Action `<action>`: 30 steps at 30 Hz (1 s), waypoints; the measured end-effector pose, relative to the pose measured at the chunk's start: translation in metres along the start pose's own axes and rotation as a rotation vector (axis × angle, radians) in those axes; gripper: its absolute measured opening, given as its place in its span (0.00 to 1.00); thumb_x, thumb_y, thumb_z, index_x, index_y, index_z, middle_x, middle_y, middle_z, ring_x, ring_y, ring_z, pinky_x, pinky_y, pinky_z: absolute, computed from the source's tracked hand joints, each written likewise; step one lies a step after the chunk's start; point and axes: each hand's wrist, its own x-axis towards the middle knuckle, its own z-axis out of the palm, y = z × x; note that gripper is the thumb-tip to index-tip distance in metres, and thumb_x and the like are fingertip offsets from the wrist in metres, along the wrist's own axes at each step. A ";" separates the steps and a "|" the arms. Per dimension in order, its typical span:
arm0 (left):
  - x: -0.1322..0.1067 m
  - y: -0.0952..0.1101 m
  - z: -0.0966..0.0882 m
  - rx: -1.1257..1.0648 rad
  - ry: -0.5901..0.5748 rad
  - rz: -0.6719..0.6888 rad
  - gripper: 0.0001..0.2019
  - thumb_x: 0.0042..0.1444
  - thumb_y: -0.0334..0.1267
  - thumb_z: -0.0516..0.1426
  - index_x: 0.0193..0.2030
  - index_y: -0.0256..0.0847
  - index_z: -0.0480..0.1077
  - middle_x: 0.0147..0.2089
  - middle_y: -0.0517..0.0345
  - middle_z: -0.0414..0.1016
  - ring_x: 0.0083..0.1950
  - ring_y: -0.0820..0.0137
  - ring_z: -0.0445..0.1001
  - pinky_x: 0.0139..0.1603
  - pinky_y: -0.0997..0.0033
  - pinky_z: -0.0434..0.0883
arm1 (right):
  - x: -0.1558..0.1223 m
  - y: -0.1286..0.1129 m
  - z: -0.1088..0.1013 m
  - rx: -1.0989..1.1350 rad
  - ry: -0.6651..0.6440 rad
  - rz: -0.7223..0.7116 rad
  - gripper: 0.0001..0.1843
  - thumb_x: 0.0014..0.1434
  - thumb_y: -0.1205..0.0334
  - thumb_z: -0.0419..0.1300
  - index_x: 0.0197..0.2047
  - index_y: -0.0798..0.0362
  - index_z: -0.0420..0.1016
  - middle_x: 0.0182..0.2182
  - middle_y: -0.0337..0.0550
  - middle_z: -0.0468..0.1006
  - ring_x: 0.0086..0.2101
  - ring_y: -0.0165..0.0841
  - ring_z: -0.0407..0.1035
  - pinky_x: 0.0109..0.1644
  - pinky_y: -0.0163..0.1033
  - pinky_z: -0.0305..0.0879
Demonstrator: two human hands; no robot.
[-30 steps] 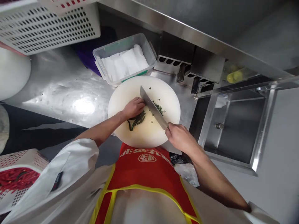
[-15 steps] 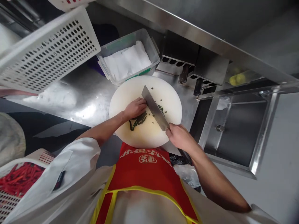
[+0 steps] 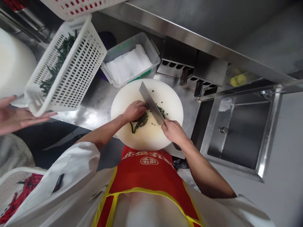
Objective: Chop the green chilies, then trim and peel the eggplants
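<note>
A round white cutting board (image 3: pixel 127 94) lies on the steel counter in front of me. My left hand (image 3: pixel 134 111) is curled over a small bunch of green peppers (image 3: pixel 139 122) and presses them to the board. My right hand (image 3: pixel 173 131) is closed round the handle of a cleaver (image 3: pixel 151 103). The blade stands on the board right beside my left knuckles. Small green slices (image 3: pixel 162 110) lie to the right of the blade.
Another person's hands (image 3: pixel 16 115) at the left tilt a white perforated basket (image 3: pixel 78 69) of green peppers. A clear tub of white cloths (image 3: pixel 129 61) sits behind the board. A steel sink (image 3: pixel 236 135) is on the right. A basket of red chillies (image 3: pixel 16 192) is at lower left.
The other person's basket has swung down and tilted, so the green peppers in it show. My right hand and the cleaver have shifted left, closer to my left hand.
</note>
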 end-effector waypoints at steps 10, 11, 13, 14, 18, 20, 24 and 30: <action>0.002 0.001 0.006 -0.008 -0.003 -0.007 0.10 0.64 0.34 0.53 0.42 0.39 0.77 0.45 0.45 0.76 0.48 0.60 0.71 0.52 0.56 0.73 | -0.033 -0.007 -0.021 -0.064 -0.125 0.008 0.11 0.69 0.66 0.50 0.39 0.55 0.72 0.35 0.51 0.81 0.36 0.42 0.76 0.35 0.40 0.54; 0.002 0.001 0.006 -0.011 0.002 -0.009 0.10 0.64 0.34 0.53 0.41 0.39 0.77 0.45 0.46 0.76 0.48 0.60 0.71 0.52 0.56 0.73 | -0.025 -0.009 -0.016 -0.060 -0.127 0.010 0.11 0.69 0.66 0.49 0.40 0.56 0.72 0.35 0.52 0.81 0.36 0.42 0.76 0.35 0.40 0.55; 0.002 0.001 0.006 -0.001 0.010 -0.013 0.09 0.64 0.33 0.54 0.40 0.39 0.77 0.45 0.47 0.76 0.47 0.61 0.71 0.51 0.57 0.73 | -0.007 -0.014 -0.004 -0.053 -0.103 0.008 0.12 0.69 0.66 0.49 0.42 0.57 0.73 0.37 0.54 0.82 0.38 0.43 0.77 0.37 0.40 0.56; 0.003 0.001 0.007 0.006 0.012 -0.012 0.09 0.64 0.33 0.54 0.40 0.39 0.77 0.45 0.47 0.76 0.47 0.61 0.71 0.51 0.58 0.74 | 0.001 -0.016 0.001 -0.052 -0.082 0.006 0.12 0.70 0.66 0.48 0.43 0.58 0.73 0.38 0.54 0.82 0.39 0.43 0.77 0.37 0.40 0.57; 0.003 -0.001 0.009 0.023 0.031 -0.002 0.09 0.63 0.33 0.54 0.40 0.39 0.77 0.45 0.47 0.76 0.47 0.61 0.71 0.51 0.58 0.74 | 0.011 -0.012 -0.001 -0.054 -0.024 -0.016 0.13 0.71 0.64 0.48 0.42 0.56 0.73 0.39 0.54 0.82 0.40 0.43 0.77 0.38 0.39 0.58; 0.003 -0.001 0.010 0.032 0.049 -0.008 0.09 0.64 0.32 0.54 0.40 0.39 0.77 0.45 0.47 0.76 0.47 0.61 0.71 0.51 0.58 0.74 | -0.002 -0.004 -0.011 -0.041 -0.030 -0.033 0.13 0.70 0.64 0.48 0.39 0.55 0.73 0.37 0.52 0.82 0.39 0.42 0.77 0.37 0.39 0.57; 0.003 0.000 0.011 0.044 0.064 0.005 0.09 0.65 0.32 0.54 0.39 0.38 0.76 0.44 0.47 0.76 0.46 0.62 0.71 0.51 0.59 0.73 | -0.017 0.004 -0.016 0.000 -0.087 -0.038 0.14 0.70 0.64 0.49 0.35 0.54 0.72 0.33 0.51 0.81 0.36 0.41 0.77 0.36 0.39 0.57; 0.002 0.000 0.010 0.047 0.062 -0.002 0.10 0.66 0.33 0.53 0.39 0.39 0.76 0.43 0.47 0.75 0.46 0.62 0.71 0.50 0.60 0.74 | 0.025 -0.012 0.007 -0.019 -0.001 -0.031 0.14 0.71 0.64 0.47 0.42 0.57 0.73 0.38 0.55 0.82 0.40 0.43 0.77 0.40 0.39 0.59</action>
